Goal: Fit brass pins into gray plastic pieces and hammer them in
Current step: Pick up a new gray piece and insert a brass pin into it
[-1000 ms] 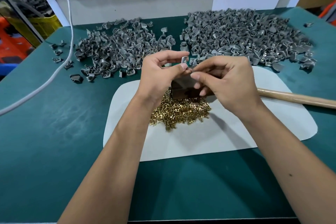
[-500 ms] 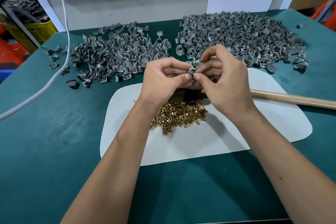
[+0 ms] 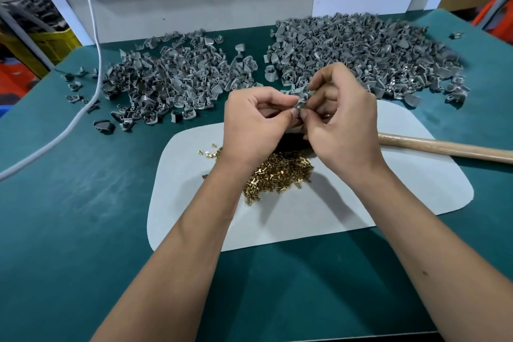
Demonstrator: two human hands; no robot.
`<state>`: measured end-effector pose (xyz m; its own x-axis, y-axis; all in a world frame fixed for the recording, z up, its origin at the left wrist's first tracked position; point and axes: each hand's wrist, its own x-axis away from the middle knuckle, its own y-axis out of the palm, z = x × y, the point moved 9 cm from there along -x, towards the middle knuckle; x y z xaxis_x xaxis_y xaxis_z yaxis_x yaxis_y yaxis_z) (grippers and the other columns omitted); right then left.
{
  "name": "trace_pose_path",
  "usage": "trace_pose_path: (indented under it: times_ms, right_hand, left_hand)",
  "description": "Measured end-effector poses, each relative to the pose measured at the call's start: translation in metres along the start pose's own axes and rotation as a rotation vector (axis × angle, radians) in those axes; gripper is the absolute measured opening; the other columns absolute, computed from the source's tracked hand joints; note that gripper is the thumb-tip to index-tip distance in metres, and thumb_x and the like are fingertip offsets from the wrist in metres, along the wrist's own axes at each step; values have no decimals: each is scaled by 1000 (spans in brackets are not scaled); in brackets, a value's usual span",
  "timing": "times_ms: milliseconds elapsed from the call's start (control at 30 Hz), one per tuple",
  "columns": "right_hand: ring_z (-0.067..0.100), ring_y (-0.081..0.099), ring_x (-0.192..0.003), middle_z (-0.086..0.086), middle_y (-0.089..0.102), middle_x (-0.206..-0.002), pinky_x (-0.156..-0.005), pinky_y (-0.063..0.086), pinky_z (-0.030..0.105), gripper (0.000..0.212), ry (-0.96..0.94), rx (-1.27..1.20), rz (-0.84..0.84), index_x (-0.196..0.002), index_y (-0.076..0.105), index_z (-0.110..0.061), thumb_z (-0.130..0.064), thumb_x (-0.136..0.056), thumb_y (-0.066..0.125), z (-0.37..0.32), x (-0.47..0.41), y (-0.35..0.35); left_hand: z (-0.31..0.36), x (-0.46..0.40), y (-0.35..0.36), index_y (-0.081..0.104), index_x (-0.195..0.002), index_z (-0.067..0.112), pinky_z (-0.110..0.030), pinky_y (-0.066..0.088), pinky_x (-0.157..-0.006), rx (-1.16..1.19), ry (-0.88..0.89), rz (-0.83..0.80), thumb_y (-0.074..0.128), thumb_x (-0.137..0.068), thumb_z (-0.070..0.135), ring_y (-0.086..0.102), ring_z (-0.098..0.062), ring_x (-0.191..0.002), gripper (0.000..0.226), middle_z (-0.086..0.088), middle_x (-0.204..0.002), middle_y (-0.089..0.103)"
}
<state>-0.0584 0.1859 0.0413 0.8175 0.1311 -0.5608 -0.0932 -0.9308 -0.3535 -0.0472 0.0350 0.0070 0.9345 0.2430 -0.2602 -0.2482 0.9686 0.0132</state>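
Table (image 3: 83, 216) with green cover carries everything; white mat (image 3: 333, 216) lies at centre near the person. Far right: large heap of gray plastic pieces (image 3: 374, 50). Far left: smaller, looser heap of gray pieces (image 3: 172, 78), with a few strays at its left edge. White cable (image 3: 94, 36) hangs down and trails across the left of the table. Wooden hammer handle (image 3: 444, 148) lies on the right of the mat, long axis running left-right, head hidden under the hands. Pile of brass pins (image 3: 277, 175) sits on the mat, directly below both hands, a few loose pins just left of it. Left hand (image 3: 255, 125) and right hand (image 3: 344, 119) meet above the pile, both raised off the table. Grip, left: thumb and fingers curled, pinching one gray piece (image 3: 299, 104) from its left side. Grip, right: thumb and forefinger pinched together against the right side of the same piece, presumably on a pin; the pin itself is too small to make out. Judgement: pin is being seated in the piece. Piece lies between the two grips, touching both. Handle lies just right of the right hand, so that hand is the nearer one for hammering.
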Motion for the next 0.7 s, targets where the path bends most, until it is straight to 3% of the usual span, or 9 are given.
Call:
trace_pose_path:
  times_ms: [133,400,600,700]
  right_hand:
    - [16,67,-68,-4,65,-70,-65,57,44,36,9,43,40,-99,56,-13,10,-72,62,0,-2,0]
    - [6,71,-74,-7,70,-78,-70,62,36,37,46,26,118,-102,54,-18,4,-79,74,6,1,-9]
    - [9,68,-77,-4,71,-83,-74,58,32,5,-93,140,115,-93,72,-10,-10,-88,73,-4,2,-7]
    - [14,68,-81,0,72,-87,-77,57,34,6,-134,160,82,-96,73,-7,-8,-92,68,-6,1,-6]
  left_hand:
    - [0,0,2,77,-83,12,-48,63,-81,-90,61,40,72,-81,-13,78,-26,-82,26,-12,-85,78]
    - [-3,-1,3,79,-89,18,-43,62,-88,-50,66,57,71,-82,-12,77,-19,-88,31,-5,-91,80]
    - [-3,-2,0,77,-97,1,-39,62,-85,75,26,58,73,-83,-14,77,-25,-85,21,-16,-92,78]
    - [-2,-1,1,75,-102,-3,-40,62,-84,94,17,16,71,-85,-14,76,-28,-87,21,-19,-94,77]
